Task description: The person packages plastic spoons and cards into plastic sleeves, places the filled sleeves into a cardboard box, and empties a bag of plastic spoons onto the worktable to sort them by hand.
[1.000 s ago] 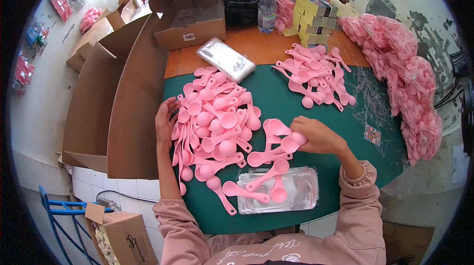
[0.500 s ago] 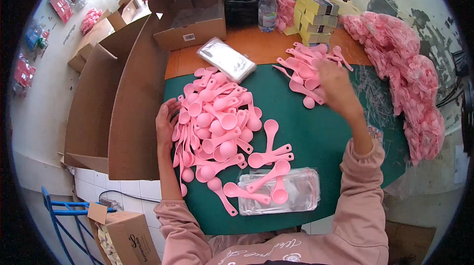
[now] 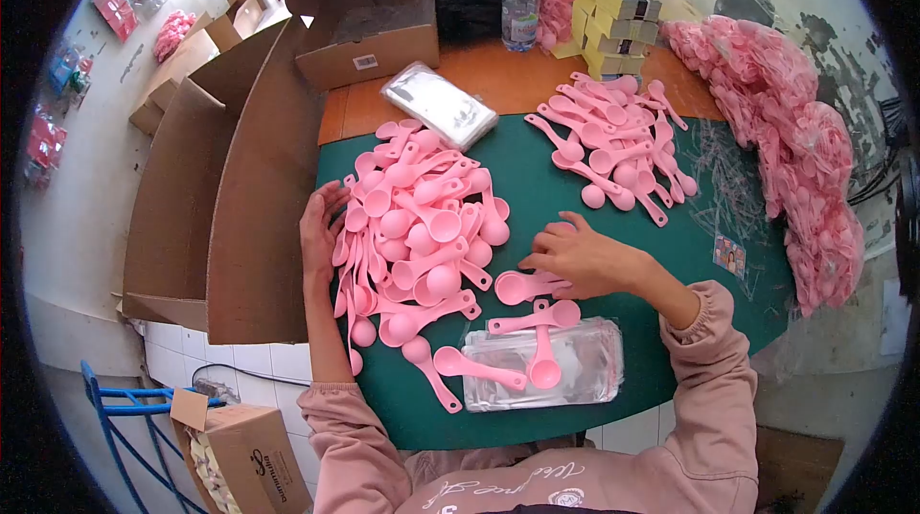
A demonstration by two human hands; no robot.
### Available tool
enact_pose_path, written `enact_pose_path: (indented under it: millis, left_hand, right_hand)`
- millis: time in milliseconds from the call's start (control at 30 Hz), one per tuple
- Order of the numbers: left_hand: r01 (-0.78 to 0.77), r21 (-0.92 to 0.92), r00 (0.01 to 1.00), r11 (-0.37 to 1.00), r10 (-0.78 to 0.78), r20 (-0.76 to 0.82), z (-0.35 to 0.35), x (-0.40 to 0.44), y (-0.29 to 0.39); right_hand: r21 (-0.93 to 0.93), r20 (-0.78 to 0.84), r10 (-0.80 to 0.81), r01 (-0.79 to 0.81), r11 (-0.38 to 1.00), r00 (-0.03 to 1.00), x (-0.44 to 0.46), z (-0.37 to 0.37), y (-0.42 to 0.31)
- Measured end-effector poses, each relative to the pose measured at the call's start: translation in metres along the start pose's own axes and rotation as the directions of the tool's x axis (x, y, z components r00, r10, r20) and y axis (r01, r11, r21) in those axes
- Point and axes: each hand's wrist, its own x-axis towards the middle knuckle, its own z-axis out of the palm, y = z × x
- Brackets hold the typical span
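A large heap of pink measuring spoons point(image 3: 412, 217) lies on the green table mat. My left hand point(image 3: 321, 225) rests against the heap's left edge, fingers loosely bent and apart, holding nothing. To the right of the heap, my right hand point(image 3: 585, 257) is low over the mat with its fingers closed on the handle of a pink measuring spoon point(image 3: 515, 287); the fingertips partly hide it. Just below, other loose spoons point(image 3: 544, 361) lie across a stack of clear plastic bags point(image 3: 594, 375). A smaller spoon pile point(image 3: 613, 145) lies farther back on the right.
Another pack of clear bags point(image 3: 441, 107) lies behind the heap. Open cardboard boxes point(image 3: 259, 179) stand at the left. At the back are a water bottle point(image 3: 519, 1) and stacked yellow-edged cards point(image 3: 613, 30). Bagged pink spoons point(image 3: 805, 150) line the right edge.
My right hand has come from the far spoon pile toward me, down to the loose spoons near the bags. Those spoons have shifted. My left hand stays by the heap.
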Motion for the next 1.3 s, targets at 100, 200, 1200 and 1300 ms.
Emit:
enact_pose_path:
  millis: [100, 200, 1200, 1300]
  left_hand:
    - [0.005, 0.003, 1.0, 1.0, -0.005, 0.0, 0.001, 0.0, 0.002]
    - [-0.01, 0.007, 1.0, 1.0, 0.01, 0.009, 0.001, 0.0, 0.001]
    - [0.002, -0.003, 1.0, 1.0, -0.002, -0.005, 0.004, -0.001, 0.003]
    - [0.001, 0.006, 1.0, 1.0, -0.001, -0.017, 0.004, -0.002, 0.004]
  right_hand:
    - [0.017, 0.039, 0.065, -0.065, 0.998, 0.997, -0.004, 0.009, 0.007]
    - [0.119, 0.025, 0.14, -0.142, 0.983, 0.99, -0.012, 0.008, 0.013]
    - [0.031, -0.184, 0.247, -0.246, 0.969, 0.951, -0.018, -0.012, -0.006]
    - [0.075, -0.252, 0.548, -0.548, 0.833, 0.798, -0.024, -0.041, 0.046]
